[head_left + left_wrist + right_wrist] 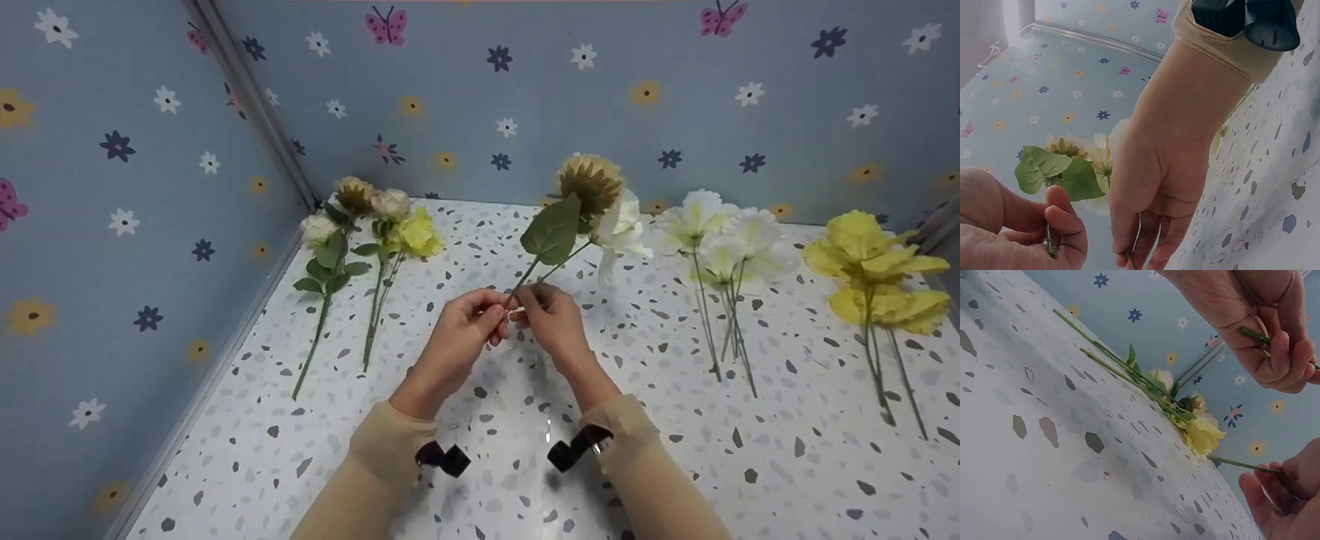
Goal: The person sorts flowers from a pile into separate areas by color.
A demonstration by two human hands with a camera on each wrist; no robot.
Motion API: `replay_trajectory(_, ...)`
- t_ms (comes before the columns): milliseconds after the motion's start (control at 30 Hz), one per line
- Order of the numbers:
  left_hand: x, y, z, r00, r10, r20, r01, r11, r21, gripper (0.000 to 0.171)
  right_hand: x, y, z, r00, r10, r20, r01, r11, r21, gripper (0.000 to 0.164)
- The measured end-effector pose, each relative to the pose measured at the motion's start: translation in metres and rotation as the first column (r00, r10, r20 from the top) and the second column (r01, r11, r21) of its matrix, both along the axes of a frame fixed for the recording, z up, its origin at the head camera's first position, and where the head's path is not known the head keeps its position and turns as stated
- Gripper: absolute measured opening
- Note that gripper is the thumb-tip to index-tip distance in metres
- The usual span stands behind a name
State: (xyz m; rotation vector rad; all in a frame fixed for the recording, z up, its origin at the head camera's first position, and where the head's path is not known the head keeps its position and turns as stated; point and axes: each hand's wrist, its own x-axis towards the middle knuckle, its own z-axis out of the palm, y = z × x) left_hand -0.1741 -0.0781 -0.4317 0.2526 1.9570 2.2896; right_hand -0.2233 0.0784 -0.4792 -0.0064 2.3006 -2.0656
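Blue panels (540,94) with printed flowers (117,146) and butterflies (386,27) meet at a metal strip (259,105) by the far left corner of the speckled table (499,480).

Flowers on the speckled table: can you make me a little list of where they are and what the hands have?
Left hand: holds a beige flower with a green leaf
Right hand: holds a white flower
Table, left: mixed flowers
Table, right: white flowers, then yellow flowers farther right
Behind: blue patterned wall
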Motion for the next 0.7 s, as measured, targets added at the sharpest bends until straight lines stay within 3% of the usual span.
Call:
replay_trajectory(200,-0.009,-0.017,0.004,0.986,0.168,-0.013,-0.168,0.986,-0.016,0.014,0.006,0.001,-0.003,0.999,0.009,0.047,-0.011,0.999,0.037,0.024)
replay_trajectory(333,-0.014,-0.026,0.008,0.966,0.259,-0.015,-0.259,0.966,-0.011,0.015,0.008,-0.007,-0.005,0.998,0.038,0.044,-0.045,0.986,0.159,0.024)
replay_trajectory(433,-0.014,-0.03,0.011,0.961,0.275,-0.03,-0.275,0.961,0.001,0.014,0.009,-0.019,-0.006,0.992,0.125,0.005,-0.121,0.951,0.286,0.025)
replay_trajectory(500,-0.013,-0.031,0.014,0.961,0.274,-0.043,-0.274,0.962,0.01,0.014,0.011,-0.029,-0.007,0.973,0.227,-0.03,-0.206,0.927,0.313,0.031)
replay_trajectory(600,-0.011,-0.03,0.016,0.961,0.27,-0.056,-0.269,0.963,0.018,0.013,0.014,-0.039,-0.008,0.929,0.355,-0.101,-0.313,0.902,0.296,0.05)
replay_trajectory(700,-0.011,-0.029,0.016,0.962,0.264,-0.065,-0.265,0.964,0.007,0.013,0.015,-0.038,-0.006,0.917,0.368,-0.157,-0.318,0.909,0.269,0.057)
